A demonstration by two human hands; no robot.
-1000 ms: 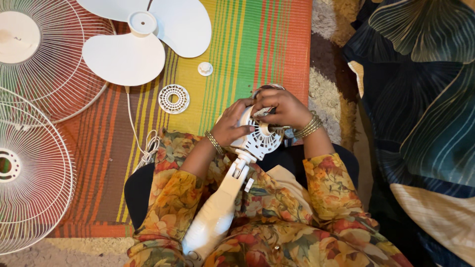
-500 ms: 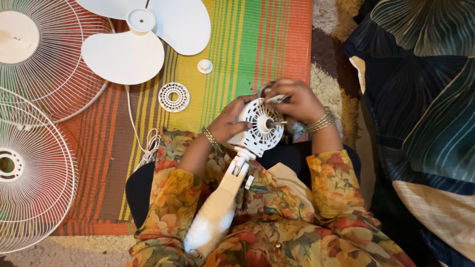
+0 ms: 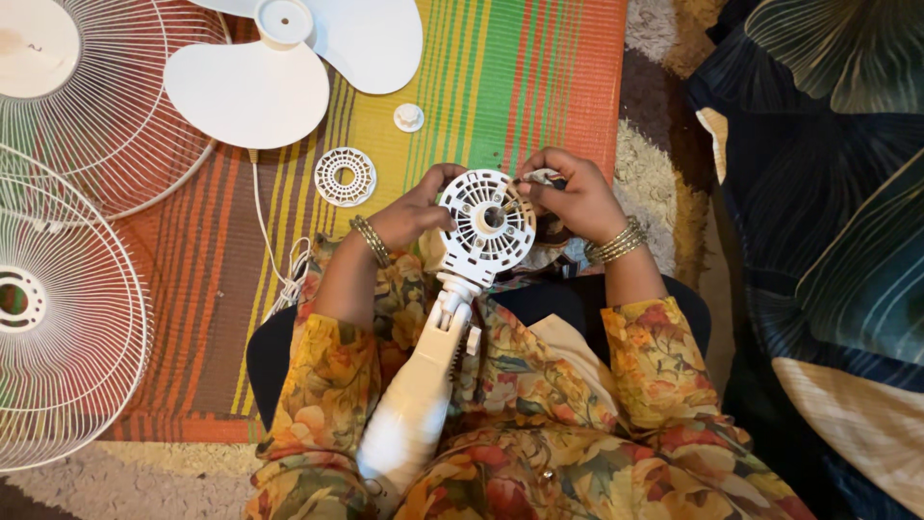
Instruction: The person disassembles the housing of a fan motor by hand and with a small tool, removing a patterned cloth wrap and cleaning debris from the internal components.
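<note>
I hold a white fan motor housing [image 3: 488, 223] over my lap, its round slotted face turned up toward me. Its white stand neck [image 3: 423, 395] runs down between my knees. My left hand [image 3: 416, 206] grips the housing's left side. On the right rim, my right hand [image 3: 568, 197] pinches a small white piece [image 3: 541, 177]. Both wrists wear gold bangles.
A white three-blade fan propeller [image 3: 279, 67] lies on the striped mat [image 3: 539, 77] ahead. Two white wire fan guards [image 3: 58, 318] lie at left. A round slotted white cap [image 3: 346, 176], a small white knob [image 3: 409, 117] and a white cord [image 3: 274, 250] are nearby. A dark patterned cloth [image 3: 828, 193] is at right.
The motor housing has been turned so that its round face points up at me, and both hands have shifted slightly upward around it.
</note>
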